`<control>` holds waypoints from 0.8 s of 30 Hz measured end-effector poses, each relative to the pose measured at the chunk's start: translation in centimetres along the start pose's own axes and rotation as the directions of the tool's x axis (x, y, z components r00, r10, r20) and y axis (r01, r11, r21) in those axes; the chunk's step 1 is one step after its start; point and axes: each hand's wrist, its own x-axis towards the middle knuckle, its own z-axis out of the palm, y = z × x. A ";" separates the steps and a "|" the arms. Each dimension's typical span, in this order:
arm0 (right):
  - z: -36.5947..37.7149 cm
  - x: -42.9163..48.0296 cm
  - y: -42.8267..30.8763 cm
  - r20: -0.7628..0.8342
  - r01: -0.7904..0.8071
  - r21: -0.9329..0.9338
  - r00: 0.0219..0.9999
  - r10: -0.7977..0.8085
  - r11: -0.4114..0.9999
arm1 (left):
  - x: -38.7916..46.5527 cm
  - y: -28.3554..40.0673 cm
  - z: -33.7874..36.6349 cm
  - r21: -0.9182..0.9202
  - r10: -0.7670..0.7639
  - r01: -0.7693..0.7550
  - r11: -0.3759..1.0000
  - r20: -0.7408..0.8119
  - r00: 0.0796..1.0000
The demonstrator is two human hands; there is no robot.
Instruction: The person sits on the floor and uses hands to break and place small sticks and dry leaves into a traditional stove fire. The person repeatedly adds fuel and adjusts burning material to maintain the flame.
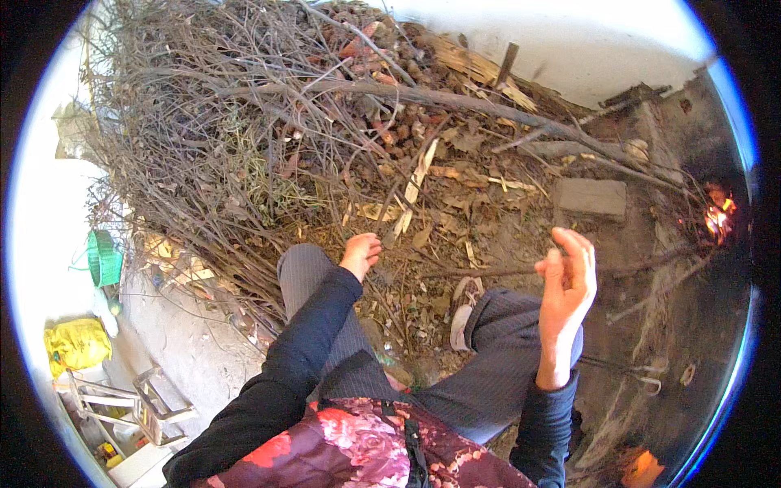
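My left hand (362, 253) hovers past my left knee with its fingers curled. A thin dark stick (390, 204) meets its fingertips; whether the hand grips it is unclear. Beside that stick lies a pale split piece of wood (417, 186). My right hand (568, 283) is raised above my right knee, its fingers bent and apart, with nothing in it. Ahead of me spreads a heap of dry brushwood (201, 122). From it a long branch (439, 97) reaches right towards a small fire (719, 218). Another stick (518, 270) lies on the ground, running behind my right hand towards the flames.
A grey brick (590, 198) rests on the ground before the fire. Metal tongs (647, 378) appear to lie at right. At left are a green basket (104, 257), a yellow bag (76, 344) and a small wooden stool (137, 402). A white wall (567, 46) stands behind the heap.
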 end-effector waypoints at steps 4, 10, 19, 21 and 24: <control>1.0 0.5 1.5 0.063 -0.113 -0.061 0.991 0.117 0.992 | 5.8 -2.5 -0.6 0.540 0.437 -0.331 0.774 -0.077 0.896; 2.1 1.7 1.6 0.062 -0.164 -0.040 0.984 0.167 0.986 | 8.8 -4.9 -2.2 0.847 0.264 -0.090 0.523 -0.061 0.962; 3.1 2.1 1.4 0.071 -0.131 -0.016 0.989 0.132 0.991 | 6.3 -3.6 -0.7 0.883 0.243 -0.140 0.447 0.031 0.970; 3.2 2.0 1.4 0.076 -0.126 -0.008 0.989 0.126 0.992 | 2.9 -1.9 0.1 0.834 0.223 -0.215 0.509 0.114 0.968; 3.6 1.6 1.0 0.093 -0.116 0.035 0.989 0.112 0.993 | -0.6 -0.2 -0.8 0.871 0.533 -0.462 0.170 0.313 0.786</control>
